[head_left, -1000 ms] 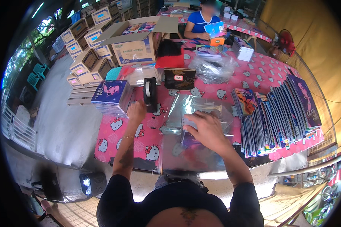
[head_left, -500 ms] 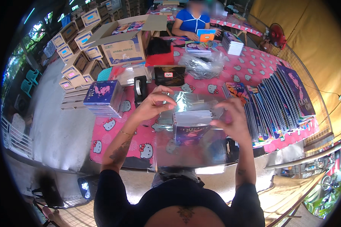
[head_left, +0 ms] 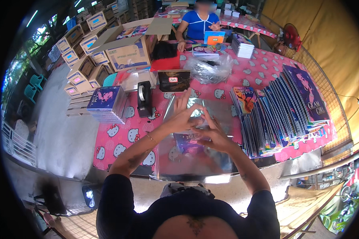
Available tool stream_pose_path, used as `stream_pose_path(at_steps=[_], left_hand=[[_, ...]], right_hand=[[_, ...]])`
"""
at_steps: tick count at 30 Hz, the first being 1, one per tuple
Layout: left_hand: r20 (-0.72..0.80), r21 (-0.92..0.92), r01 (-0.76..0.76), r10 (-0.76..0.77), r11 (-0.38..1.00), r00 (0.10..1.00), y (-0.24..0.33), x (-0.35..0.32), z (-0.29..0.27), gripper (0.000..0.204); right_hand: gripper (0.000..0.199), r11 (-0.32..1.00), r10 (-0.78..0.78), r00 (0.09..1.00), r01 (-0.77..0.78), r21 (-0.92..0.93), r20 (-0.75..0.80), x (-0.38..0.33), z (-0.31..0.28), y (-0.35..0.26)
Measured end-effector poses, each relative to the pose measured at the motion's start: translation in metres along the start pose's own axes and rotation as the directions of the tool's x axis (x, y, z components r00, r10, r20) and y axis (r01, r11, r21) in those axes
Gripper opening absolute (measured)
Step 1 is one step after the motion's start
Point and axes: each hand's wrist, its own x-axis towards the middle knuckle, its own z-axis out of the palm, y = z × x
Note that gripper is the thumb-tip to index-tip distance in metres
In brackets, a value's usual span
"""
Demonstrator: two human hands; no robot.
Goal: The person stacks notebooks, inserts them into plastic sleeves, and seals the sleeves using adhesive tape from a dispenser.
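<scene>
step judged: wrapping | purple notebook (head_left: 188, 145) amid clear film (head_left: 166, 161), near side of counter (head_left: 104, 134) | left hand (head_left: 185, 115), right hand (head_left: 212, 133) above, fingers spread, grip cannot be told | next seemingly required: loose film to be gathered

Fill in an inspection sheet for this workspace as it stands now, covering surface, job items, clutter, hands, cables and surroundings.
Surface: pink cat-print table cover, largely covered by goods.
Job's things: purple notebook and clear plastic below the hands; whether the notebook is inside cannot be told. Notebook stack at left, slanted notebook row at right.
Clutter: black tape dispenser, dark pouch, crumpled plastic.
Hands: left hand and right hand close together above the notebook; grip unclear.
Cables: thin cord by the yellow curtain.
Surroundings: stacked cartons, red fan, person in blue across the table.
</scene>
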Motion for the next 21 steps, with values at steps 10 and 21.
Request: stream_pose_path(at_steps=[10,21], left_hand=[[0.103,-0.016,-0.134,0.135,0.991,0.985,0.093,-0.009,-0.082,0.011],[0.367,-0.494,0.608,-0.485,0.622,0.794,-0.025,-0.03,-0.012,0.048]], right_hand=[[0.045,0.612,0.478,0.873,-0.411,0.675,0.098,0.05,0.011,0.066],[0.031,0.649,0.367,0.93,-0.275,0.71,0.025,0.061,0.002,0.062]])
